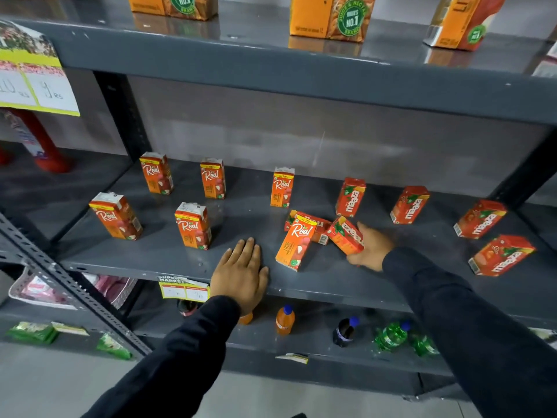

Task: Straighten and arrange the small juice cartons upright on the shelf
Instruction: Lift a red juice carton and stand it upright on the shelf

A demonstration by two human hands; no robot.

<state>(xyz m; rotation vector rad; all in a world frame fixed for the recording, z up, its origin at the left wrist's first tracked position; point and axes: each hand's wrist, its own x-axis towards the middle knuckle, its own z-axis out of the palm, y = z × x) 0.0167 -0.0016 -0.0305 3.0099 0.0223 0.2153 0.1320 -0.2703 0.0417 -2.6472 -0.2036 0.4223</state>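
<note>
Grey steel shelf (pixel 168 257) is carrying scattered small cartons. I am resting my left hand (pixel 241 274) flat, fingers spread, holding nothing. My right hand (pixel 370 248) is closing around a tilted Maaza carton (pixel 346 235), long axis leaning left, beside a leaning Real carton (pixel 297 245). Light, stiff, slightly crushable, I judge; broad side faces suit gripping.

Small orange and red juice cartons (pixel 193 226) scattered on grey shelf (pixel 168 254), most upright, middle few toppled.
</note>
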